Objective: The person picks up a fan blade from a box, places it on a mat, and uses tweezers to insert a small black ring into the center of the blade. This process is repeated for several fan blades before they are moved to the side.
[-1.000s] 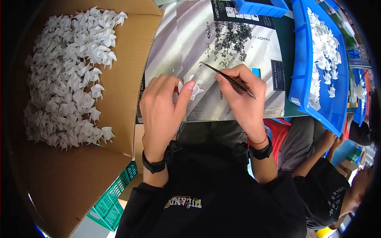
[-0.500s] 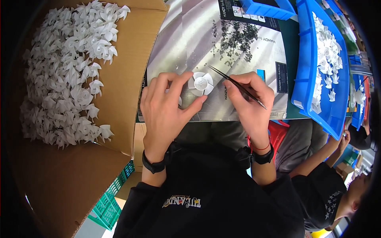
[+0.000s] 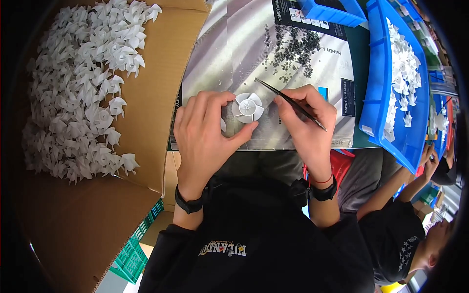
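A white fan wheel (image 3: 248, 108) with several curved blades lies on the table, between the thumb and index finger of my left hand (image 3: 205, 124). Those fingers are spread, and a small gap seems to separate them from the blades. My right hand (image 3: 310, 124) pinches dark tweezers (image 3: 288, 98) like a pen, their tip pointing to the upper left. That tip is over the table just beyond the wheel, close to a few stray tiny rings; whether it grips one is too small to tell. Partly hidden behind my left hand is another white piece (image 3: 223, 125).
Many tiny dark rings (image 3: 295, 49) lie scattered at the far side. A cardboard box (image 3: 146, 97) full of white fan wheels (image 3: 83, 93) stands left. At right is a blue bin (image 3: 378, 73) with more white wheels; another blue tray (image 3: 334, 14) sits behind. A co-worker (image 3: 398, 234) sits at right.
The tweezers' tip has shifted slightly left toward a stray ring. My left thumb and index finger have opened away from the fan wheel.
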Demonstrator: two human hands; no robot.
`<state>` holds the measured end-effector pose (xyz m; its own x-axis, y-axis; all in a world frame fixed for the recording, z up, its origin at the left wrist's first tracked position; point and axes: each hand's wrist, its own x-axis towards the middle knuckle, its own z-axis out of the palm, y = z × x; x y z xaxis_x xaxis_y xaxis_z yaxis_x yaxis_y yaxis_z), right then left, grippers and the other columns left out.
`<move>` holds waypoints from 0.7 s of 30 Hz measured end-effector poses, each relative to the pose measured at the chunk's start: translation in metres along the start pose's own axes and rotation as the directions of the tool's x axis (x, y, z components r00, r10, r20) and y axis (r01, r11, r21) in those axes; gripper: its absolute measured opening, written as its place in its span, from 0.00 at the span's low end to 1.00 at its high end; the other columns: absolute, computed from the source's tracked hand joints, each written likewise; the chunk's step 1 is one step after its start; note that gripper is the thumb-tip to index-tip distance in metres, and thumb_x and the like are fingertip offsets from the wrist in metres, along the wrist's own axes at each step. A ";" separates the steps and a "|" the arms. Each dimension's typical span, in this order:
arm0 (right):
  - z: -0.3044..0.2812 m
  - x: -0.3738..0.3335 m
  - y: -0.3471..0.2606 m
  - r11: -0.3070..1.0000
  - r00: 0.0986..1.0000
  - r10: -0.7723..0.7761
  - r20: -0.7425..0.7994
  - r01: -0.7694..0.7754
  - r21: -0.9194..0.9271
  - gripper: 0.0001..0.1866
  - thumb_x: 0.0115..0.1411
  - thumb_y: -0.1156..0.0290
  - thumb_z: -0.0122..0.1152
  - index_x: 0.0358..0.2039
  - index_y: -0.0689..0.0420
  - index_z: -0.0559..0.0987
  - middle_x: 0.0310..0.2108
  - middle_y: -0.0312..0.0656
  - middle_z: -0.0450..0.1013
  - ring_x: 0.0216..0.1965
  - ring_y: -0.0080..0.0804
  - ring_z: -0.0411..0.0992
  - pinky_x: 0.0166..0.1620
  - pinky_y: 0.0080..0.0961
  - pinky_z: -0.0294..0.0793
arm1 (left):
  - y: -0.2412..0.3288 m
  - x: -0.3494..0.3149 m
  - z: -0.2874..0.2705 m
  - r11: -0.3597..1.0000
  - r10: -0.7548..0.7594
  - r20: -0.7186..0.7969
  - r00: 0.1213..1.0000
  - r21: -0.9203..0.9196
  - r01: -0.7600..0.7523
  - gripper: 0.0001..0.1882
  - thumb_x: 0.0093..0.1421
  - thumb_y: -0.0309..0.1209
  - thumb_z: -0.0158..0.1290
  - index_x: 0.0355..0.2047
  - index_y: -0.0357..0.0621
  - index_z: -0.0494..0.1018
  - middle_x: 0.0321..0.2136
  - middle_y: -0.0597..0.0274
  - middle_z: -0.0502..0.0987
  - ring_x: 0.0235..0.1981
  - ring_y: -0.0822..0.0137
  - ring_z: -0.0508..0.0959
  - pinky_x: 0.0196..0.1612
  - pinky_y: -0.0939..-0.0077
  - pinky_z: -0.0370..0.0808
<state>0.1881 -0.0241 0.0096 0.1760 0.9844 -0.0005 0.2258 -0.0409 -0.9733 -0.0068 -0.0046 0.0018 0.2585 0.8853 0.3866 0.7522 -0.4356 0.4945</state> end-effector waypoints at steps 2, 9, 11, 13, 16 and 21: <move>0.000 0.000 -0.001 1.000 1.000 -0.004 -0.003 0.004 -0.005 0.05 0.62 0.82 0.65 0.39 0.67 0.79 0.32 0.36 0.79 0.33 0.15 0.74 0.39 0.14 0.72 | 0.000 0.000 0.000 1.000 0.000 -0.001 1.000 0.001 0.000 0.26 0.41 0.42 0.73 0.39 0.49 0.76 0.34 0.69 0.76 0.36 0.65 0.76 0.38 0.68 0.66; -0.002 -0.004 -0.003 0.997 1.000 -0.014 -0.011 0.014 0.073 0.06 0.62 0.83 0.65 0.39 0.67 0.79 0.33 0.37 0.79 0.35 0.17 0.76 0.41 0.15 0.74 | -0.001 -0.001 0.002 1.000 -0.002 -0.015 1.000 0.001 0.002 0.25 0.42 0.42 0.73 0.39 0.49 0.76 0.33 0.70 0.76 0.35 0.65 0.76 0.37 0.68 0.66; -0.003 -0.007 -0.004 0.995 1.000 -0.022 -0.012 0.023 0.099 0.06 0.62 0.83 0.65 0.38 0.67 0.78 0.33 0.38 0.79 0.35 0.18 0.77 0.41 0.16 0.74 | -0.001 -0.001 0.002 1.000 -0.005 -0.017 1.000 0.002 0.005 0.25 0.42 0.42 0.73 0.39 0.49 0.76 0.33 0.70 0.76 0.35 0.65 0.76 0.37 0.68 0.66; -0.007 -0.011 -0.003 0.983 0.999 -0.043 -0.006 0.043 0.177 0.05 0.61 0.85 0.64 0.37 0.67 0.77 0.34 0.40 0.79 0.36 0.23 0.78 0.42 0.17 0.75 | -0.001 0.000 0.001 1.000 -0.002 -0.007 1.000 0.011 0.002 0.26 0.42 0.40 0.73 0.39 0.47 0.76 0.34 0.67 0.77 0.34 0.65 0.78 0.37 0.68 0.68; -0.009 -0.012 0.002 0.970 0.995 -0.095 0.022 0.088 0.225 0.06 0.59 0.86 0.65 0.36 0.67 0.78 0.32 0.40 0.79 0.35 0.22 0.78 0.40 0.17 0.75 | 0.000 0.001 0.000 1.000 -0.004 -0.002 1.000 0.019 0.004 0.26 0.42 0.39 0.74 0.39 0.46 0.76 0.34 0.66 0.77 0.34 0.65 0.79 0.37 0.68 0.69; -0.010 -0.014 0.009 0.957 0.976 -0.200 0.082 0.177 0.228 0.07 0.54 0.87 0.68 0.33 0.67 0.80 0.27 0.37 0.78 0.29 0.16 0.75 0.32 0.15 0.73 | -0.001 0.000 0.001 1.000 -0.002 -0.005 1.000 0.020 0.002 0.26 0.42 0.39 0.73 0.39 0.45 0.76 0.33 0.66 0.77 0.33 0.65 0.79 0.36 0.69 0.69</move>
<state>0.1969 -0.0400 0.0029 0.0484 0.9832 0.1758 0.0290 0.1746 -0.9842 -0.0065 -0.0040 0.0005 0.2539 0.8851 0.3900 0.7648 -0.4306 0.4792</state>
